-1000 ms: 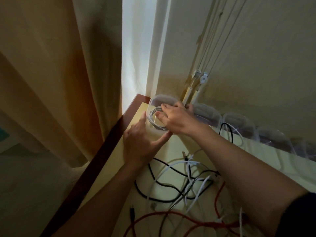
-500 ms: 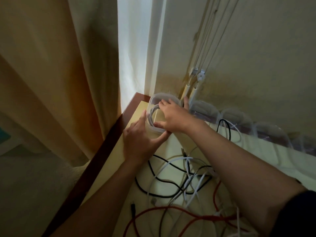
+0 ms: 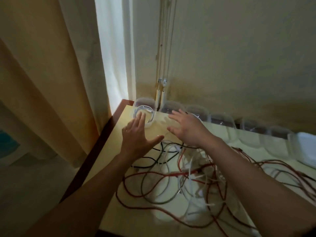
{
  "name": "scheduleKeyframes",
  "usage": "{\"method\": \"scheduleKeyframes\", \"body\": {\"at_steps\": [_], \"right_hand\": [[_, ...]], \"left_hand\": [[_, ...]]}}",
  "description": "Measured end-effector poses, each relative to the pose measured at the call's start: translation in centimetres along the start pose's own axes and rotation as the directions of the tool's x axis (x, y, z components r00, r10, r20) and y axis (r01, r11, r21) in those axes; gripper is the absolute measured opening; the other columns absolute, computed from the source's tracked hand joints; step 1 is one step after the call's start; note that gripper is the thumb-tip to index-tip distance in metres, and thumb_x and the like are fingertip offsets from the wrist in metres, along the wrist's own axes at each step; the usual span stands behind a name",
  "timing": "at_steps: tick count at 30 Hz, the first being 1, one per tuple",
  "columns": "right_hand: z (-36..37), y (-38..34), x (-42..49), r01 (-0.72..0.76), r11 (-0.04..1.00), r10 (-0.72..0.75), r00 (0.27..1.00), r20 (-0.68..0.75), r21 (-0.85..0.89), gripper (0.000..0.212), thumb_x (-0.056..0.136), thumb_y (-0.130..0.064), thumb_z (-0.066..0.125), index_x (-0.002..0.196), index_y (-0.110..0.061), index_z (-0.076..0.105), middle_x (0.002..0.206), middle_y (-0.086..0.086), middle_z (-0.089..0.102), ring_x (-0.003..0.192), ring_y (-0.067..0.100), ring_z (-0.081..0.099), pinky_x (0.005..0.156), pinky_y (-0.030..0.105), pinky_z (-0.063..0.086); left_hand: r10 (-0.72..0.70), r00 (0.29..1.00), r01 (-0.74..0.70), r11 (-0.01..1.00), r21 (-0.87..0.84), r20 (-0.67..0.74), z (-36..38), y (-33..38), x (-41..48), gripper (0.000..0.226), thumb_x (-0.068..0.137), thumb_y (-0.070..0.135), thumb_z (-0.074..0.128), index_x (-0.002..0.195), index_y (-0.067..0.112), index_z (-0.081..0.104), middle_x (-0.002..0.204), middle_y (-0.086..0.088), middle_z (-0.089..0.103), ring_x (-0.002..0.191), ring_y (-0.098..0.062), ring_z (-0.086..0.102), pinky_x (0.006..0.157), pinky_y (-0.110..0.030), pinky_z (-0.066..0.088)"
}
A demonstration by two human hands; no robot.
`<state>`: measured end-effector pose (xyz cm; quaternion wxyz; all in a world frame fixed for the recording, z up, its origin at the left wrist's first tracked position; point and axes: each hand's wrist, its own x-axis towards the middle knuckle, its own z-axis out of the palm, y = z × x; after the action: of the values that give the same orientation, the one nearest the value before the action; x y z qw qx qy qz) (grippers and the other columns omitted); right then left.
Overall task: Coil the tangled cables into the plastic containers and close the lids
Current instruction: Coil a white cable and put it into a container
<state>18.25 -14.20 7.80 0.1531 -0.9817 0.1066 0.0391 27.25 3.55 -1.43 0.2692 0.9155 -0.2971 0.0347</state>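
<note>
While left fingers (image 3: 138, 120) spread, container (image 3: 149, 104) lies just ahead.

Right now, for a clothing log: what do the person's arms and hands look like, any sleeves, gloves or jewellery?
The left hand and right hand are bare: no gloves, no rings that I can make out. The left arm and right arm are uncovered as far as the picture reaches; no sleeve, watch or bracelet shows.
</note>
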Motion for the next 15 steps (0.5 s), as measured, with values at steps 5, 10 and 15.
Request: {"method": "scheduleKeyframes", "body": {"at_steps": [5,10,15], "right_hand": [[-1.9,3.9,-11.9,-0.136,0.99,0.136,0.991,-0.01,0.022,0.049,0.105,-0.04,0.05,0.15,-0.02,0.048,0.161,0.001,0.04,0.152,0.024,0.027,0.118,0.035,0.025],[-2.9,7.5,-22.7,-0.3,0.943,0.314,0.946,-0.084,0.142,0.04,0.099,-0.039,0.06,0.134,-0.021,0.064,0.139,0.003,0.063,0.13,0.026,0.055,0.105,0.039,0.045],[-0.7,9.7,-29.4,-0.423,0.86,0.45,0.892,-0.035,0.285,0.03,0.096,-0.035,0.063,0.123,-0.024,0.071,0.123,0.001,0.072,0.114,0.021,0.064,0.097,0.038,0.052]], "left_hand": [[0.092,0.993,-0.086,0.994,-0.074,0.071,-0.1,7.6,-5.3,0.097,0.077,0.081,0.047,0.152,0.02,0.038,0.159,-0.002,0.036,0.144,-0.024,0.034,0.114,-0.047,0.03],[0.182,0.98,-0.168,0.973,-0.16,0.083,-0.2,14.2,-10.2,0.06,0.085,0.051,0.069,0.134,0.018,0.056,0.133,-0.002,0.059,0.118,-0.022,0.054,0.095,-0.037,0.045],[0.272,0.938,-0.229,0.952,-0.203,0.217,0.2,18.0,-15.1,0.018,0.089,0.039,0.068,0.093,0.024,0.06,0.09,0.007,0.06,0.08,-0.014,0.057,0.068,-0.033,0.05]]}}
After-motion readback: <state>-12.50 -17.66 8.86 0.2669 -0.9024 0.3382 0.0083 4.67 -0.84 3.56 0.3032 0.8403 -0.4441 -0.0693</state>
